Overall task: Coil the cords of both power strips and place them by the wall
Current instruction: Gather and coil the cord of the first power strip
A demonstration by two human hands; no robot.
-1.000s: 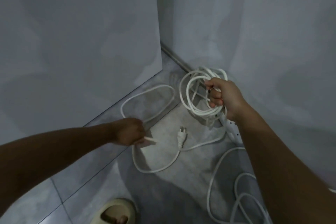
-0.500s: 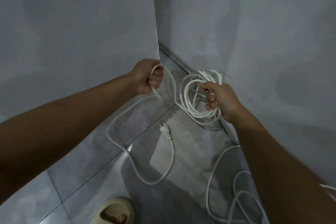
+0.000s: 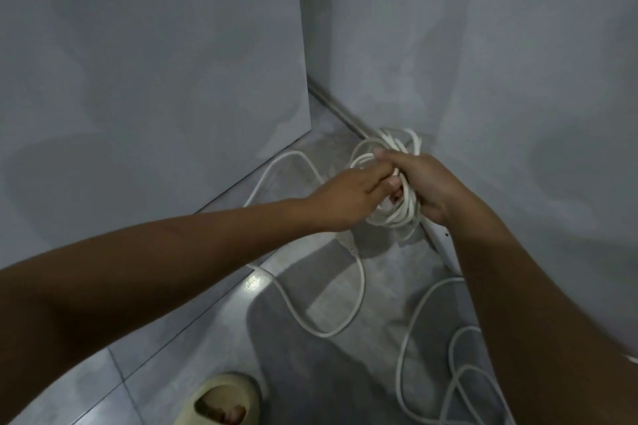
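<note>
No writing can be read anywhere. The right hand [image 3: 431,185] grips a white cord coil [image 3: 397,210], held above the floor close to the right wall [image 3: 518,79]. The left hand [image 3: 348,193] meets it, fingers closed on the cord. The plug [image 3: 348,241] and loose cord [image 3: 359,293] trail over grey floor tiles [image 3: 172,338]; a second cord [image 3: 452,373] lies tangled lower right, and a power strip [image 3: 442,245] shows beside the right forearm.

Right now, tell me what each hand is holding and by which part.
The right hand grips the coiled white cord through the side of its loops. The left hand meets it there, feeding in another stretch of the cord.
</note>
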